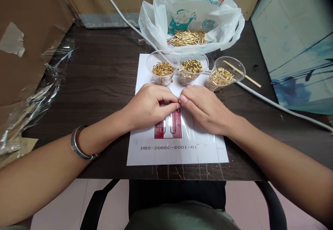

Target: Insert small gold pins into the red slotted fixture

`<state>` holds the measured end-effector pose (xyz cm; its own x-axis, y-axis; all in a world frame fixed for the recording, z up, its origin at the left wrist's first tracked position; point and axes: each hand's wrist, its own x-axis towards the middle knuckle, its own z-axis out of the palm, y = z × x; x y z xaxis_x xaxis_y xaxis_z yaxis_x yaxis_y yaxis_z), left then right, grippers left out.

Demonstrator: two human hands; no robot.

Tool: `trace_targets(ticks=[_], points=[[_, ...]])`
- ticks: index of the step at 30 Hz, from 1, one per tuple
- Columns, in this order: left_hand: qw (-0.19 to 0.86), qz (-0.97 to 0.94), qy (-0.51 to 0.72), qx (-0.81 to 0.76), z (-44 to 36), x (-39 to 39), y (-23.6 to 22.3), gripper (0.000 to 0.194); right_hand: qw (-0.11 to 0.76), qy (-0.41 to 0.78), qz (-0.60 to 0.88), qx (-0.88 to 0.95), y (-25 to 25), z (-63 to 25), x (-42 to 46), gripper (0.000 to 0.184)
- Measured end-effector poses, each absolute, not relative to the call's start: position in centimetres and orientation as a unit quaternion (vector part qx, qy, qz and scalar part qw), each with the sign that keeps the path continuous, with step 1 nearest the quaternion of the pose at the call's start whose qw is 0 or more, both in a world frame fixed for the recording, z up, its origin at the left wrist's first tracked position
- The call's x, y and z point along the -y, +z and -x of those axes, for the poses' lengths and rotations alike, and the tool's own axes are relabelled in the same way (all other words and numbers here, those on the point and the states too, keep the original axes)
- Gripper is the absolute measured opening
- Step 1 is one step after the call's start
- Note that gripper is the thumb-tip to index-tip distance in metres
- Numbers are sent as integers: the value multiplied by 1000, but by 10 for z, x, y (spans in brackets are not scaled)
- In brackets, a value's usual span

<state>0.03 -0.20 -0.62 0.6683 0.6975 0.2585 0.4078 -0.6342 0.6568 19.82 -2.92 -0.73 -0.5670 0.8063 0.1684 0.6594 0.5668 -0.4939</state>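
Observation:
My left hand (149, 107) and my right hand (205, 108) rest on a taped-down white sheet (177, 150) printed with a red diagram (171, 126) and the code DRS-206DC-E001-01. Both hands are curled, and their fingertips meet in a pinch over the top of the diagram. What they pinch is too small to make out. Just beyond the hands stand three clear plastic cups of small brass pins: the left cup (162, 68), the middle cup (192, 68) and the right cup (225, 74), which has a thin wooden stick (241, 74) lying across it.
A white plastic bag (192, 18) at the back holds more brass pins. A white cable (273, 101) runs across the dark wooden table (104, 74). Crumpled clear film (33, 94) and cardboard lie left; a blue board (296, 42) leans right. A metal bracelet (78, 143) circles my left wrist.

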Motion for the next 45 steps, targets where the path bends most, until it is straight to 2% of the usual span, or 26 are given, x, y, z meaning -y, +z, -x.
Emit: trace_targets(ticks=[10,22,32,45], points=[[292,-865,247,-324,1,1,-7,17,205,171,431,862,-13,-196,29,25],[284,-855,238,-362,0,1,-7,7,222,190,420,859,-11,-197,25,24],[310,-859,229,-337,1,0,-7,11,212,212,430,852,-10,-198,24,26],[298,-871,209,-329,2,0,-6,13,222,184,424,858,-14,-198,26,28]])
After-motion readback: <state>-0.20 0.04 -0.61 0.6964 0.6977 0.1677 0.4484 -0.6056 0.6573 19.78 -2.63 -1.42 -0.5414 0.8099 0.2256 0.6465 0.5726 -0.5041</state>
